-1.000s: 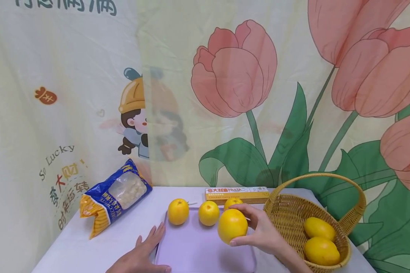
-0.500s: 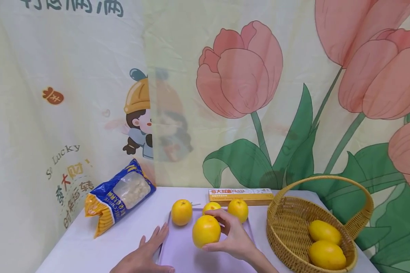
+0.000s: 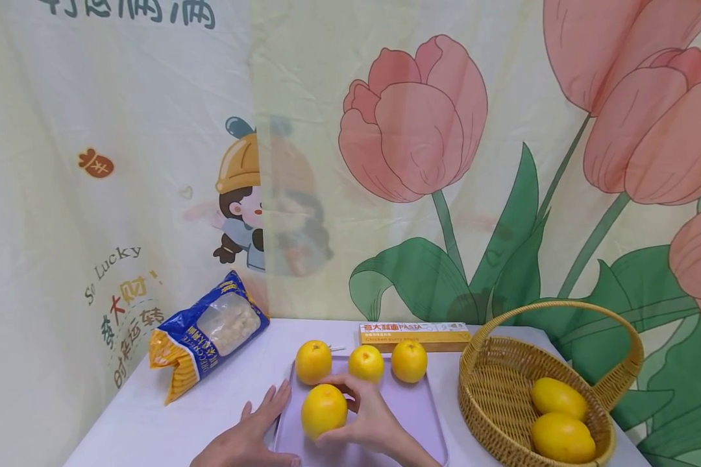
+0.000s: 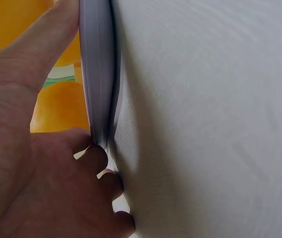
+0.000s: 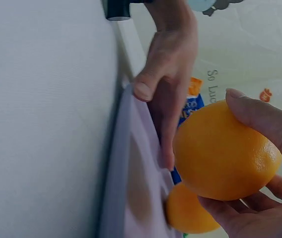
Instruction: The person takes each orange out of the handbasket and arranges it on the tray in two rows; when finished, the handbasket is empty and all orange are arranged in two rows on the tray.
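Note:
My right hand [image 3: 369, 418] holds an orange [image 3: 324, 411] between thumb and fingers, over the left part of a lilac tray [image 3: 415, 402]. In the right wrist view the orange is raised off the tray, its skin glossy. Three more oranges sit in a row along the tray's back: one left [image 3: 313, 362], one in the middle [image 3: 365, 364], one right [image 3: 409, 361]. My left hand [image 3: 248, 436] rests at the tray's left edge with fingers extended. The left wrist view has its thumb and fingertips against the tray's rim [image 4: 99, 74].
A wicker basket [image 3: 496, 389] with a tall handle stands right of the tray, two yellow oval fruits [image 3: 563, 438] inside. Behind the tray lies a pasta box [image 3: 415, 337]. A blue and yellow pasta bag [image 3: 210, 334] leans at the back left against the printed curtain.
The right hand has carried the orange leftward and lower, from the tray's right side to its left. The left hand stays at the tray's edge. The head view has shifted slightly.

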`<state>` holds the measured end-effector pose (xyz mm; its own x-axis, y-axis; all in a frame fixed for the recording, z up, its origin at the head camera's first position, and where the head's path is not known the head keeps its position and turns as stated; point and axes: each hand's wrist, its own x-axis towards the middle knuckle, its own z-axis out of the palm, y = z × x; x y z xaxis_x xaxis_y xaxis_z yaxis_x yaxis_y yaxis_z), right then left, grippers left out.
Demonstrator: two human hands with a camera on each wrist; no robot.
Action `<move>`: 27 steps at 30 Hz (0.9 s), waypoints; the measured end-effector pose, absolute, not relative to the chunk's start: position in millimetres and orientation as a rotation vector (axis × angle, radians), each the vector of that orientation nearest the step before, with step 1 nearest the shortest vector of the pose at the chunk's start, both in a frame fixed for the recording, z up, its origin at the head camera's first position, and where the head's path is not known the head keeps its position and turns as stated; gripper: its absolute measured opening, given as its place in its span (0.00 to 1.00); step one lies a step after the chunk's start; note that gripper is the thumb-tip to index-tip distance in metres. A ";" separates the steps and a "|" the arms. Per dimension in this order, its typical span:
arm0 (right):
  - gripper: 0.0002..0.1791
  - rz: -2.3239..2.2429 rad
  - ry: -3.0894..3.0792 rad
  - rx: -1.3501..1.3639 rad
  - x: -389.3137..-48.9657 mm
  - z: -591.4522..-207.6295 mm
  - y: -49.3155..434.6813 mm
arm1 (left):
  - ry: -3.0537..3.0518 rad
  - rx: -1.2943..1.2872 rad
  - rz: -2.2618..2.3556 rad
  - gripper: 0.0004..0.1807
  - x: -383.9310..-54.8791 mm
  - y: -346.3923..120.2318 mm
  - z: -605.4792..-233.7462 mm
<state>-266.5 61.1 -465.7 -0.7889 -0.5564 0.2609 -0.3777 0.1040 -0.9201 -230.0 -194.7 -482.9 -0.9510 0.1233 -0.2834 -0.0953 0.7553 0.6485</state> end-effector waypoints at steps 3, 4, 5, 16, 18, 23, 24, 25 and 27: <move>0.40 -1.734 2.236 -0.956 -265.3 -470.3 56.0 | 2.642 0.064 1.023 0.69 -229.8 -195.4 -482.2; 0.40 -1.727 2.235 -0.953 -265.1 -471.6 54.7 | 2.642 0.077 1.030 0.68 -229.6 -195.6 -481.9; 0.40 -1.717 2.236 -0.943 -264.8 -472.9 53.4 | 2.642 0.085 1.032 0.68 -229.4 -195.8 -481.9; 0.40 -1.710 2.147 -0.893 -269.3 -488.6 44.4 | 2.640 0.062 1.029 0.68 -227.7 -195.6 -479.9; 0.40 -1.709 2.156 -0.890 -270.2 -489.7 43.6 | 2.641 0.064 1.034 0.69 -227.5 -195.2 -479.2; 0.40 -1.709 2.198 -0.883 -272.0 -491.4 40.4 | 2.645 0.126 1.052 0.68 -227.4 -196.7 -478.5; 0.40 -1.706 2.202 -0.881 -272.5 -491.6 40.0 | 2.645 0.137 1.056 0.68 -227.6 -197.1 -478.6; 0.40 -1.703 2.204 -0.877 -272.9 -491.4 39.7 | 2.642 0.146 1.062 0.68 -227.7 -197.8 -479.0; 0.40 -1.691 2.197 -0.865 -273.9 -490.4 39.7 | 2.638 0.147 1.064 0.68 -227.9 -198.4 -479.4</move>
<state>-273.9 39.7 -490.4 -0.7970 -0.5813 0.1642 -0.3075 0.1564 -0.9386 -227.9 -198.4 -479.4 -0.9521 0.2017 -0.2298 -0.0140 0.7218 0.6919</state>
